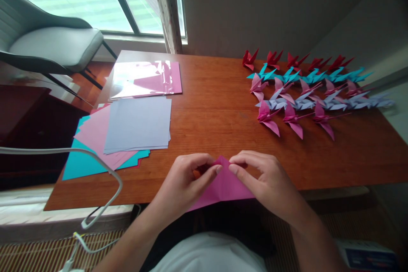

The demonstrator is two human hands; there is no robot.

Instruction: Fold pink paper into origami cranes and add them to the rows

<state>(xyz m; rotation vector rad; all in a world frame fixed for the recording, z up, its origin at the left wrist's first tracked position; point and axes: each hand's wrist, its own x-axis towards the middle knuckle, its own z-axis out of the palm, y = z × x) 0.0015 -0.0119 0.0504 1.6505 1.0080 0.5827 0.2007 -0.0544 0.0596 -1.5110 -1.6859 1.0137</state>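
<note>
A sheet of bright pink origami paper (221,187) lies at the table's front edge, with a crease down its middle and a pointed top corner. My left hand (191,178) pinches it just left of that corner between thumb and fingers. On the other side, my right hand (264,178) pinches the paper the same way, close to the tip. Both hands partly cover the sheet's sides. Beyond my right hand stand folded pink paper cranes (293,120).
Behind those stand rows of pale lavender, light pink, turquoise (287,75) and red cranes (274,59). At left lie lavender sheets (137,123), fanned pink and turquoise sheets (86,161), and a clear plastic packet (143,78). A white cable (114,174) loops over the table's left front.
</note>
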